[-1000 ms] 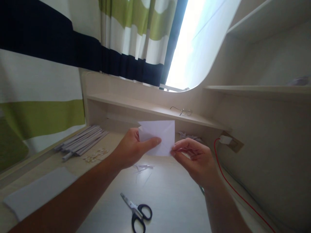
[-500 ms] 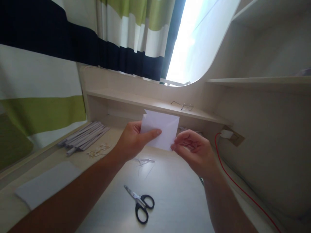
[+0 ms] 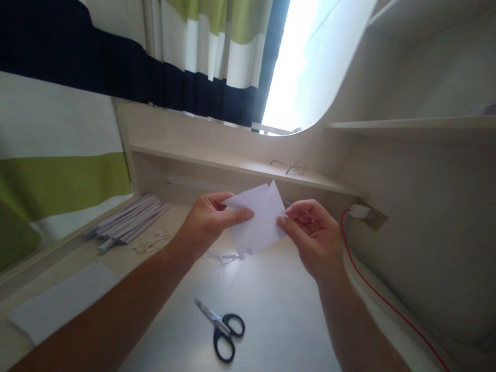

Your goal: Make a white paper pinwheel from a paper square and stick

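Observation:
Above the desk, a folded piece of white paper [image 3: 260, 219] is held up between both hands, with one pointed flap standing at its top edge. My left hand [image 3: 215, 219] grips its left side, thumb flat across the front and fingers behind. At the right edge my right hand [image 3: 310, 232] pinches the paper between thumb and forefinger, its other fingers curled. Black-handled scissors [image 3: 222, 328] lie on the desk below, blades pointing away to the left. Thin white paper strips [image 3: 227, 259] rest just beneath the folded paper.
Rolled paper sticks [image 3: 129, 219] lie at the back left, with small pale pieces [image 3: 153, 242] beside them. White sheets [image 3: 65, 299] sit near my left forearm. Eyeglasses [image 3: 294, 168] rest on the shelf [image 3: 201, 160]. A red cable [image 3: 372, 289] runs from a white plug [image 3: 358, 211] on the right.
The folded paper has turned in my hands, so a corner now points up and another down. My right hand has taken a grip slightly higher on its right edge.

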The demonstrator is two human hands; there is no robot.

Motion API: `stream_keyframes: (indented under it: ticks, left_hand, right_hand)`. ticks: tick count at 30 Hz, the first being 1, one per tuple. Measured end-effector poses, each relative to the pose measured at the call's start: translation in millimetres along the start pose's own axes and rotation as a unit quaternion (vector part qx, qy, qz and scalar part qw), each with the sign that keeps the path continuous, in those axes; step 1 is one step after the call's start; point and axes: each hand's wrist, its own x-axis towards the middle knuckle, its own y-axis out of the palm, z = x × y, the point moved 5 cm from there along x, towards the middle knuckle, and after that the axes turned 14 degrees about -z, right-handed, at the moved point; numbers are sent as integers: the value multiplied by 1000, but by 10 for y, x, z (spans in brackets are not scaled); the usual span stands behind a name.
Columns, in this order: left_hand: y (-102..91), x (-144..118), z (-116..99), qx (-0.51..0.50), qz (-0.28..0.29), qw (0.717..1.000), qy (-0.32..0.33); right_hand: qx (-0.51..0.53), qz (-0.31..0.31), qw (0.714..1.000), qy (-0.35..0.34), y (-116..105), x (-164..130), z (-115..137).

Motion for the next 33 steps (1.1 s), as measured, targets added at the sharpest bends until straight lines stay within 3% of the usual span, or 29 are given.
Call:
stream_keyframes:
  ticks: [3, 6, 11, 18, 22, 26, 33]
  left_hand:
    - [63, -21, 87, -72, -3, 997, -36]
    - [128, -52, 160, -62, 5, 996, -66]
    - [106, -41, 134, -12, -2, 999, -49]
    - [-3, -33, 3, 19, -3, 999, -33]
    - [-20, -49, -34, 35, 10, 999, -27]
    - [-13, -69, -60, 56, 24, 998, -23]
    - [19, -106, -132, 91, 17, 995, -20]
  right_hand:
    - [9, -37, 999, 1, 1, -10, -19]
    - [19, -49, 999, 1, 33, -46, -24]
    - [14, 3, 1000, 8, 67, -65, -16]
    - [-16, 151, 988, -36, -65, -11, 137]
    - [-34, 175, 980, -89, -81, -19, 234]
    - [-42, 204, 974, -91, -32, -35, 262]
    - [-39, 196, 976, -81, -21, -34, 255]
